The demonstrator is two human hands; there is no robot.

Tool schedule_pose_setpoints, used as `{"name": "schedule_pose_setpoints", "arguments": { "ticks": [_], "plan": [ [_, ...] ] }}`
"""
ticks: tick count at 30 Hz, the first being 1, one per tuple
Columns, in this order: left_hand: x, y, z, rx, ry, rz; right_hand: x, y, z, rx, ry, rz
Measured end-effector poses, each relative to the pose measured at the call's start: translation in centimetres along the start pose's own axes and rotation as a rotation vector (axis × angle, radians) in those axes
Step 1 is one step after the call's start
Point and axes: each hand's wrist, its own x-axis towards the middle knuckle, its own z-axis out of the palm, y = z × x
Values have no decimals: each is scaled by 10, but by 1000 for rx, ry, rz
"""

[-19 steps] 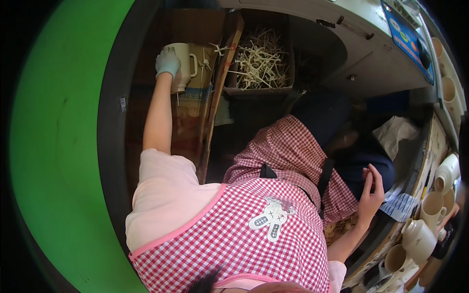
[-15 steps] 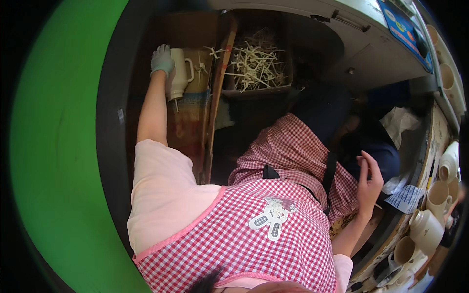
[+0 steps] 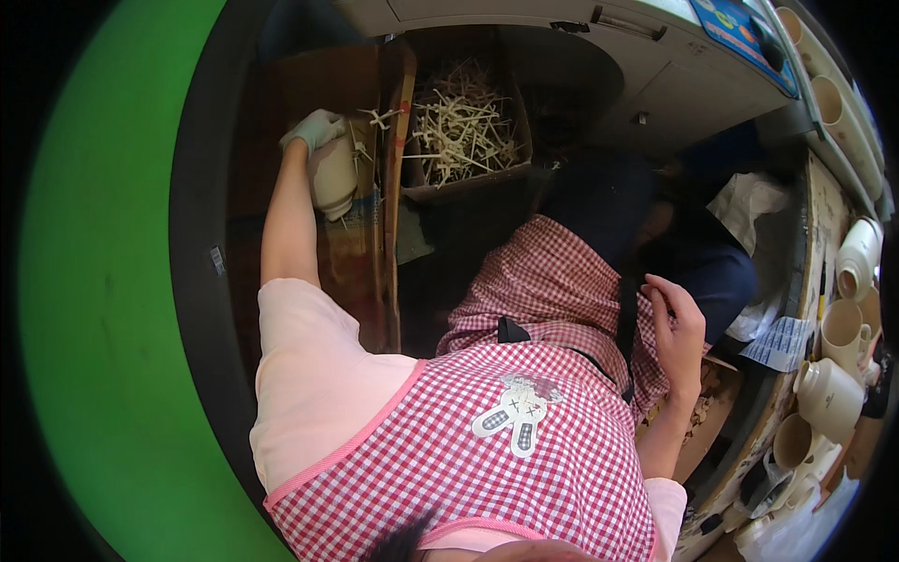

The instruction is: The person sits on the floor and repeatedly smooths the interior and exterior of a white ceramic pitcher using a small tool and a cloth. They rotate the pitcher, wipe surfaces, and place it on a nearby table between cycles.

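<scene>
One white-gloved left hand (image 3: 318, 129), its forearm stretched forward, is clamped over the far end of one cream cylindrical mug (image 3: 332, 180), fingertips partly hidden. Well right of the mug, one bare right hand (image 3: 679, 328) hangs raised, fingers loosely apart; nearer its right, one brown cardboard box (image 3: 478, 184) holds pale plastic sprues (image 3: 464, 131), too tangled to count.

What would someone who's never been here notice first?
Probably the big bright green surface filling the left side, then the pink-and-white checked apron with a rabbit patch at the bottom middle. Near the top, pale sticks lie heaped in a box; left of them, the gloved left hand is at a cream vessel.
</scene>
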Motion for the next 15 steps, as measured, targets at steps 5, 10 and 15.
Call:
{"name": "schedule_pose_setpoints", "arguments": {
  "ticks": [5, 10, 15],
  "plan": [
    [-18, 50, -57, 24, 66, 150, -12, 5, 0, 49, 11, 21],
    [-98, 114, -111, -297, 163, 301, -10, 11, 2, 87, 31, 16],
    [-169, 191, -116, -235, 368, 369, -12, 22, 1, 84, -13, -33]
  ]
}}
